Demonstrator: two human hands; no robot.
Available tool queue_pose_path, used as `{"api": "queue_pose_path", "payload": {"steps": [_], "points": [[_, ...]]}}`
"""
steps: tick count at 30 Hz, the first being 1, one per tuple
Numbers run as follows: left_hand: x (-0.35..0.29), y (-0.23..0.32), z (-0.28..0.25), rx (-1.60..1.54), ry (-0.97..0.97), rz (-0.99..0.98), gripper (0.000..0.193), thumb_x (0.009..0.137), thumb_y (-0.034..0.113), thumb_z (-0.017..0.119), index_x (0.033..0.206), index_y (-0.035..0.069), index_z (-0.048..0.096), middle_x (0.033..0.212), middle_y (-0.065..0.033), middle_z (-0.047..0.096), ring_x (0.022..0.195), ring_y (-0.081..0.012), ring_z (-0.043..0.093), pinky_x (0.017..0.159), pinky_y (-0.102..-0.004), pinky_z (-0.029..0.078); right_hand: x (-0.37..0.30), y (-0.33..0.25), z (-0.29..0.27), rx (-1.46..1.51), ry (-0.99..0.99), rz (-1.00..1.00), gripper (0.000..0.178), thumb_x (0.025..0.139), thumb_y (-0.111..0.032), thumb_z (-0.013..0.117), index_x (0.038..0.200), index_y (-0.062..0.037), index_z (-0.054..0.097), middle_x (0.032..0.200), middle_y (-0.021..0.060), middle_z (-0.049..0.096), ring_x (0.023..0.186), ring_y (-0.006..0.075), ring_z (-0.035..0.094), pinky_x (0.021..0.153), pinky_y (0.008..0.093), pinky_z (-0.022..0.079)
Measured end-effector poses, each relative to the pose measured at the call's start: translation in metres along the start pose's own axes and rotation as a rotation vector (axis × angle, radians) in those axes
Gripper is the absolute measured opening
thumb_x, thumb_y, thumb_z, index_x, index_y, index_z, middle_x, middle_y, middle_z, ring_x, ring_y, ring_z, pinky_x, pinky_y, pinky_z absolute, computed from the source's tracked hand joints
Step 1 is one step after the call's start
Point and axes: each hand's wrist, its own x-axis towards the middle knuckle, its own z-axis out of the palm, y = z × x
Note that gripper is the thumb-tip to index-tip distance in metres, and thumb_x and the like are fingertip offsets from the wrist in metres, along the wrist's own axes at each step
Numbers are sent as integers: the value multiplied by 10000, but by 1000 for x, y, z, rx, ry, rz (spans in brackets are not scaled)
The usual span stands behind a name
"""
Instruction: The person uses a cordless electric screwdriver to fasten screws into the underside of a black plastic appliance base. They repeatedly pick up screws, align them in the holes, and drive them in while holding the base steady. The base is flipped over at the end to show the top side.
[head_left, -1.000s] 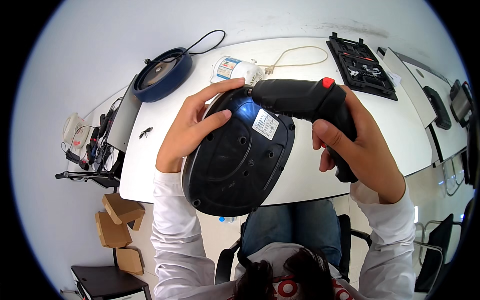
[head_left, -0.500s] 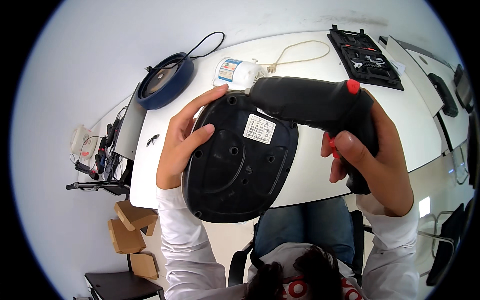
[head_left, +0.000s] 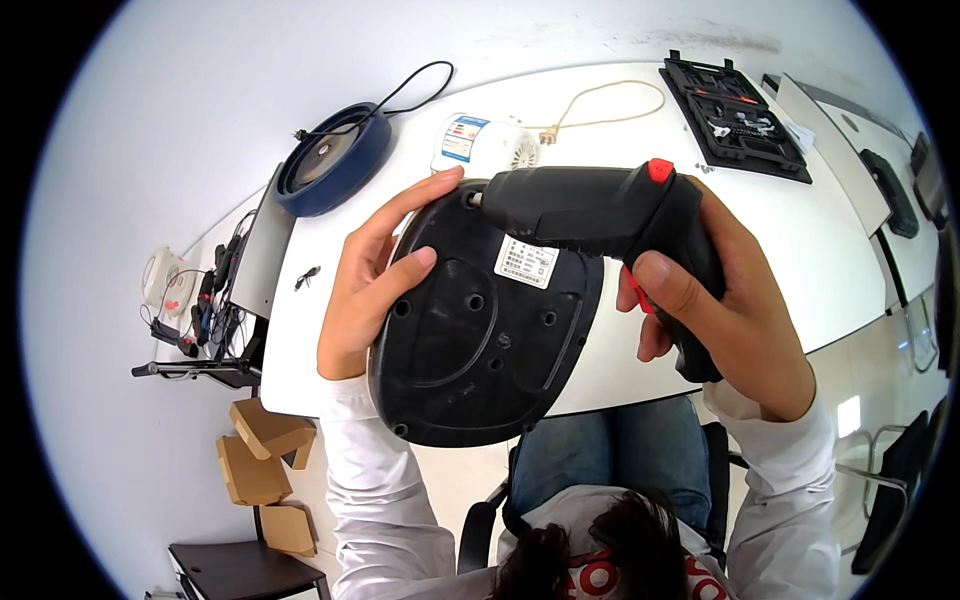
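My left hand (head_left: 385, 270) grips the upper left edge of a rounded black appliance base (head_left: 440, 375), thumb on its face and fingers behind the rim. The base is tilted toward me, with several recessed screw holes and a white label (head_left: 527, 262). My right hand (head_left: 735, 300) is wrapped round the handle of a black cordless screwdriver (head_left: 575, 208) with a red trigger and a red button at the back. The screwdriver lies across the upper right of the base, its bit pointing left into the screw hole near the top edge. Whether a screw is there I cannot make out.
Behind the base stands a white motor housing (head_left: 490, 145) with a pale cord. A dark blue round part (head_left: 335, 165) with a black cord lies back left, a tiny dark piece (head_left: 307, 278) nearer. At back right lies a black tool case (head_left: 735, 120), small screws beside it.
My right hand has brought the screwdriver left and slightly down, so its bit now meets the top hole. The base has shifted slightly right in my left hand.
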Motion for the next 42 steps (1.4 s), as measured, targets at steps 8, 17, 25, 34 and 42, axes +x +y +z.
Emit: {"api": "queue_pose_path", "payload": {"steps": [8, 17, 25, 34, 42], "points": [[1, -1, -2, -5, -29, -4, 536, 782, 42, 582, 1317, 15, 559, 1376, -139, 532, 1311, -243, 463, 1118, -347, 300, -4, -12, 7, -208, 22, -15, 537, 914, -280, 653, 1304, 15, 433, 784, 80, 602, 576, 110, 579, 516, 233, 496], [3, 0, -3, 38, -52, -4, 546, 775, -5, 543, 1321, 21, 557, 1366, -127, 541, 1298, -227, 474, 1107, -345, 314, -3, -21, 12, -298, 22, -21, 510, 914, -261, 650, 1296, 6, 443, 769, 59, 582, 568, 94, 558, 509, 227, 490], [4, 0, -4, 88, -59, 35, 548, 769, 10, 547, 1316, 33, 568, 1351, -125, 558, 1285, -229, 487, 1097, -350, 330, -5, -17, 13, -247, 22, -11, 475, 927, -252, 626, 1290, -6, 444, 771, 53, 557, 589, 94, 554, 495, 223, 490], [3, 0, -3, 84, -49, 28, 549, 772, 16, 549, 1320, 48, 569, 1351, -120, 558, 1269, -228, 498, 1093, -352, 339, -2, -18, 13, -204, 21, -19, 484, 931, -271, 629, 1288, 2, 448, 790, 59, 556, 609, 97, 560, 496, 228, 503], [3, -2, -4, 74, -44, 25, 549, 774, 3, 541, 1320, 48, 568, 1350, -116, 556, 1262, -219, 505, 1080, -342, 357, -2, -14, 12, -203, 20, -43, 492, 937, -283, 625, 1291, 7, 445, 799, 61, 555, 622, 102, 564, 496, 229, 509]]}}
